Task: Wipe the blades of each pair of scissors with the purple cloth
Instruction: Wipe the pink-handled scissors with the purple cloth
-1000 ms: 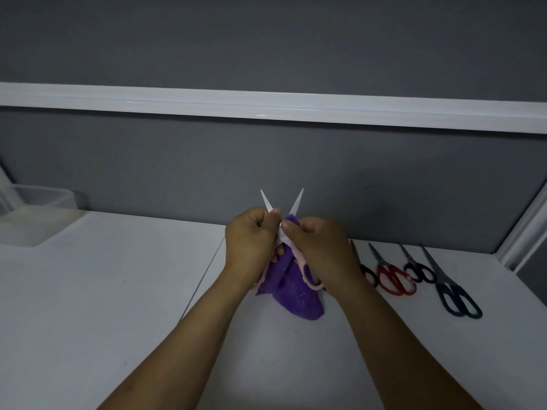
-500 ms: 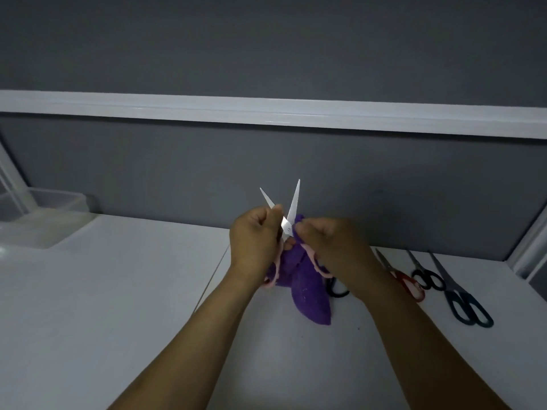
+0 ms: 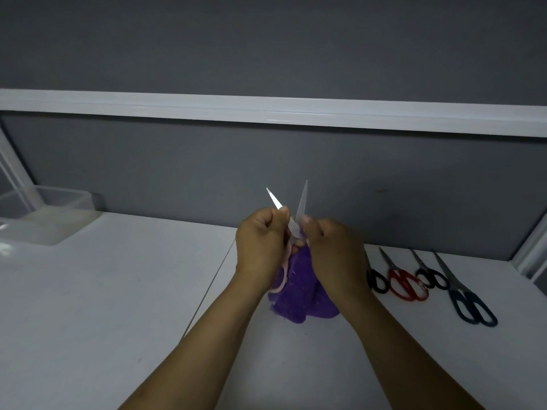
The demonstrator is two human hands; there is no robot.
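Note:
I hold a pair of pink-handled scissors [image 3: 302, 202] upright above the white table, blades spread and pointing up. My left hand [image 3: 262, 242] grips the left blade and a pink handle loop. My right hand [image 3: 333, 251] is closed around the purple cloth [image 3: 299, 291], pressed to the base of the right blade. The cloth hangs down between my wrists and hides most of the handles. Several other scissors lie in a row at the right: black-handled [image 3: 376, 279], red-handled [image 3: 405, 284], another black-handled [image 3: 430, 276] and dark blue-handled [image 3: 470, 306].
A translucent plastic bin [image 3: 47, 214] stands at the far left against the grey partition wall [image 3: 177, 167]. A seam [image 3: 207, 291] runs across the white table [image 3: 103, 306]. A white corner post [image 3: 532, 250] stands at the far right.
The right blade shows longer above my right hand and the blades stand closer together. The view has shifted, so the row of scissors sits further right.

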